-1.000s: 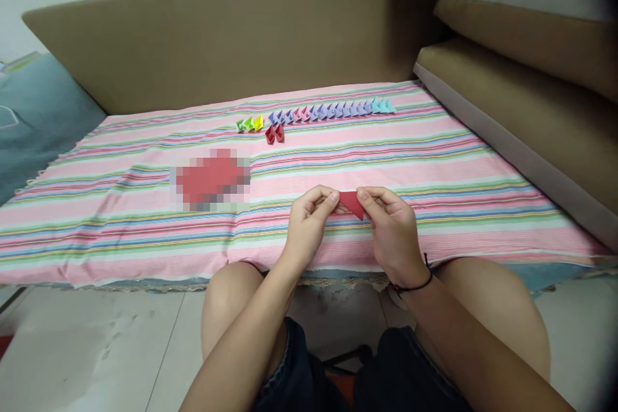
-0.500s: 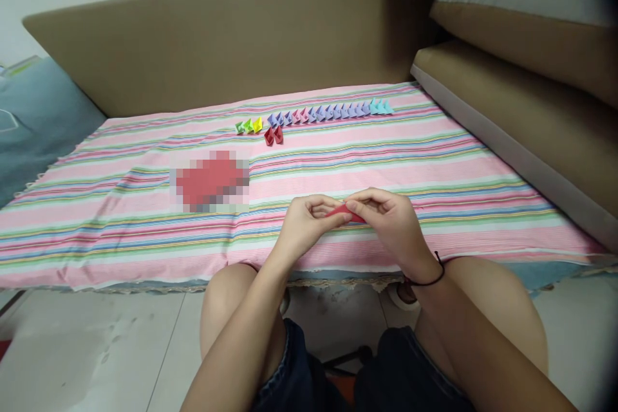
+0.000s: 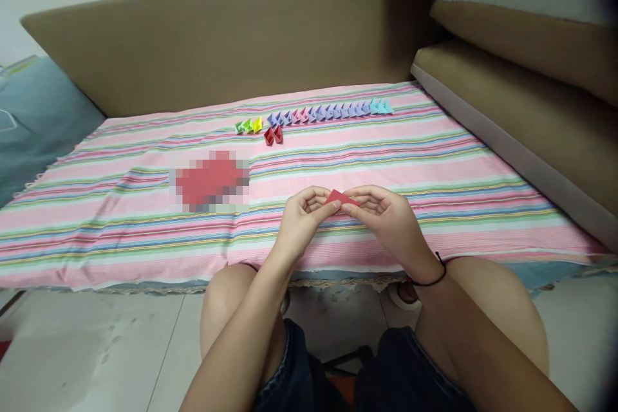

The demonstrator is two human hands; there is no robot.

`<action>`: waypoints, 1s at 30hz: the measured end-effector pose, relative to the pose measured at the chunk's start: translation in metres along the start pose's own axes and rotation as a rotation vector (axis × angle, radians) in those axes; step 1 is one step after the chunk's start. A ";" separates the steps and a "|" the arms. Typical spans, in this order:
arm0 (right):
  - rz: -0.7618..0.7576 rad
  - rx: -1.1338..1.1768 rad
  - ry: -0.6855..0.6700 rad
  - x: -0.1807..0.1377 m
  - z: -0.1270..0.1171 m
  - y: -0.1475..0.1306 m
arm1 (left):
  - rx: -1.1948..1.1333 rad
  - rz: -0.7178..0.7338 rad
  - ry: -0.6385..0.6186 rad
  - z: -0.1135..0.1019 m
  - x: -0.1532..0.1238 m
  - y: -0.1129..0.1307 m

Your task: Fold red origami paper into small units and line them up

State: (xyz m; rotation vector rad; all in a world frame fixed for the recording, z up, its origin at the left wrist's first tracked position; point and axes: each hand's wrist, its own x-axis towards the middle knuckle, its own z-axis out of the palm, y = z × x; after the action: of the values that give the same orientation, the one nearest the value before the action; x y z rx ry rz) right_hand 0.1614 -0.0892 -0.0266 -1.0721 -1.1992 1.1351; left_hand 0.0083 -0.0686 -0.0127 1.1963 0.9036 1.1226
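Note:
A small piece of red folded paper [image 3: 342, 197] is pinched between my two hands, its peak pointing away from me. On its left side my left hand [image 3: 305, 215] is closed, the thumb pressed along the lower edge. My right hand [image 3: 386, 211] grips the other side the same way, with the thumbs nearly meeting in the middle. The fingers behind the paper are partly hidden. Beyond my hands stand two dark red folded paper pieces [image 3: 273, 136], in front of a long row of purple, pink and blue folded paper pieces [image 3: 328, 112].
Green and yellow folded pieces [image 3: 248, 125] continue the row at its left. A blurred-out red item [image 3: 210, 180] lies on the striped cloth [image 3: 145, 219]. A brown backrest [image 3: 232, 38] closes off the far side; cushions [image 3: 521, 90] are stacked at the right.
The red paper has tilted up, so a triangular face now shows. Both thumbs have shifted to its lower edge, and the hands have risen slightly.

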 end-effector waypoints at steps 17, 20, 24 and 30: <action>0.015 0.003 0.010 -0.002 0.000 -0.005 | 0.132 0.049 -0.005 0.000 -0.001 0.004; 0.040 0.024 -0.007 -0.002 -0.003 -0.007 | 0.147 0.065 0.004 -0.002 0.000 0.004; 0.021 0.011 -0.008 -0.003 -0.005 -0.009 | 0.135 0.054 0.001 -0.004 -0.001 0.005; 0.049 0.034 -0.038 -0.003 -0.006 -0.012 | 0.096 0.015 0.005 -0.004 -0.001 0.006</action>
State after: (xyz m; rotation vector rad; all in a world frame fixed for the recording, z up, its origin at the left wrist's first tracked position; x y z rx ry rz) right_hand 0.1686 -0.0935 -0.0157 -1.0637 -1.1845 1.2140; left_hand 0.0038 -0.0682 -0.0073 1.2808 0.9629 1.1046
